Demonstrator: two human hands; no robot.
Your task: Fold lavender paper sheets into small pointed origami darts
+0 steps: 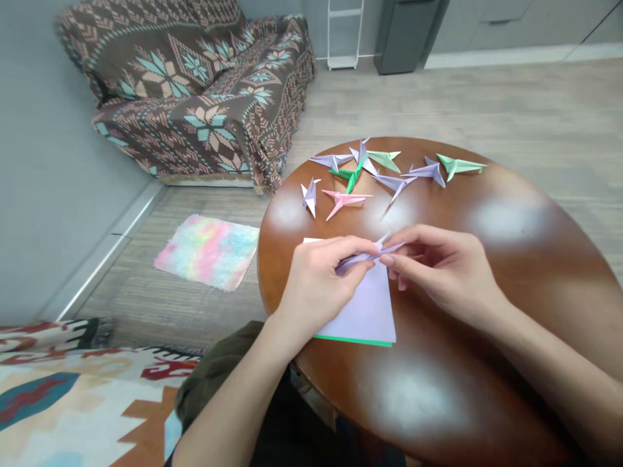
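Note:
Between my two hands is a folded lavender paper piece (363,258) with thin pointed ends, held just above the paper stack. My left hand (324,275) pinches its left part between thumb and fingers. On the other side, my right hand (438,263) grips a narrow point of it with thumb and fingertips. Beneath them lies a stack of lavender sheets (363,311), with a green edge showing at the bottom. My left hand covers the stack's left part.
Folded paper cranes, among them a pink one (344,200), a dark green one (351,176) and a light green one (457,166), lie along the far side of the round brown table (487,363). A patterned sofa (209,123) stands beyond, at the left.

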